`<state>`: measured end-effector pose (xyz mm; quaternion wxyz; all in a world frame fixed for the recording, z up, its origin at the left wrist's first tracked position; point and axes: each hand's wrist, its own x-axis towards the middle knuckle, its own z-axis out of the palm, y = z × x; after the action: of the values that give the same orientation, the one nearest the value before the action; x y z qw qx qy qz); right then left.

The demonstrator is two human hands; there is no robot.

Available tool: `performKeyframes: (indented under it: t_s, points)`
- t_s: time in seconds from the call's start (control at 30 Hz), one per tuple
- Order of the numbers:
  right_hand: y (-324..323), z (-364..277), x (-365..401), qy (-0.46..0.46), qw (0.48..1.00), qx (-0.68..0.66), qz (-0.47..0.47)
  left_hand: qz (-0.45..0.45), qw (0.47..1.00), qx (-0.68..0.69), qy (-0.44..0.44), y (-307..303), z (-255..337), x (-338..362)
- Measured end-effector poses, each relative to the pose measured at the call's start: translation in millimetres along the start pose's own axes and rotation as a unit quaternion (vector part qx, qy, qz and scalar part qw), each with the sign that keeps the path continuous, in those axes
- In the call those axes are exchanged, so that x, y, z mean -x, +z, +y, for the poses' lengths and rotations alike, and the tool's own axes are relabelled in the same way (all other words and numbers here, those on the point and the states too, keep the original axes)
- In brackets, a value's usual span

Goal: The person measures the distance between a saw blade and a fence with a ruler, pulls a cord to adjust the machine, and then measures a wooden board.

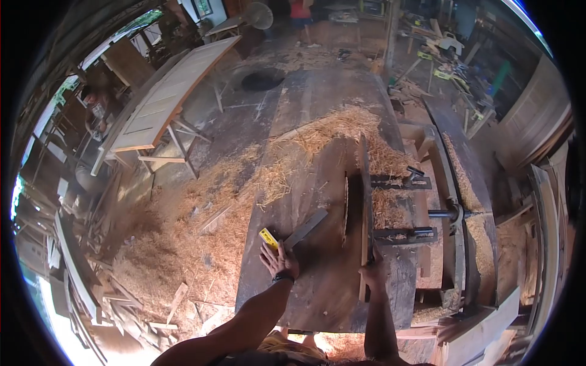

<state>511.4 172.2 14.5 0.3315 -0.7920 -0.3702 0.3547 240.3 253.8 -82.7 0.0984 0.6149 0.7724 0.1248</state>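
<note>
The shed is dim and cluttered, with pale, curly wood shavings [183,250] heaped over the floor. On the broad, dark, rough-grained worktop [323,299] the left hand [279,259] lies flat with its fingers spread. It presses on a try square [299,232] that has a yellow stock and a flat grey blade. The right hand [373,271] is wrapped round the near end of a thin board [365,189] standing on edge. Black metal clamps [400,182] sit just beside the board, on its right.
</note>
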Motion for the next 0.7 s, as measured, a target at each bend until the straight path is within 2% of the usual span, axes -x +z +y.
performKeyframes:
  t_s: [0.03,0.13,0.17,0.3,0.37,0.5,0.63,0.7]
  points:
    - [15.0,12.8,-7.2,-0.058,0.997,0.0,0.051,0.007,1.0,0.004,-0.002,0.1,0.8,0.0]
    - [27.5,-1.3,-19.3,-0.013,0.998,0.009,0.058,0.023,1.0,0.003,0.009,-0.3,0.8,2.0]
    - [28.5,-1.3,-17.3,-0.051,0.995,0.017,0.082,0.027,1.0,-0.004,0.013,-0.1,0.8,2.0]
    - [12.1,11.0,-14.3,-0.012,0.999,-0.035,0.023,0.033,0.999,0.006,0.011,6.3,-1.8,-0.7]
    - [16.4,30.2,-21.1,-0.107,0.99,-0.079,0.041,0.03,1.0,0.002,0.007,4.8,-0.3,0.1]
    - [9.0,14.4,-11.9,-0.042,0.996,-0.074,0.023,0.027,0.999,-0.019,0.023,7.0,-3.4,3.6]
    - [23.6,38.9,-29.2,-0.056,0.996,-0.048,0.041,0.037,0.999,-0.008,0.015,11.9,-3.4,-0.8]
    - [24.2,39.0,-23.3,-0.053,0.996,0.022,0.07,0.024,1.0,-0.006,0.0,11.2,-4.0,-0.3]
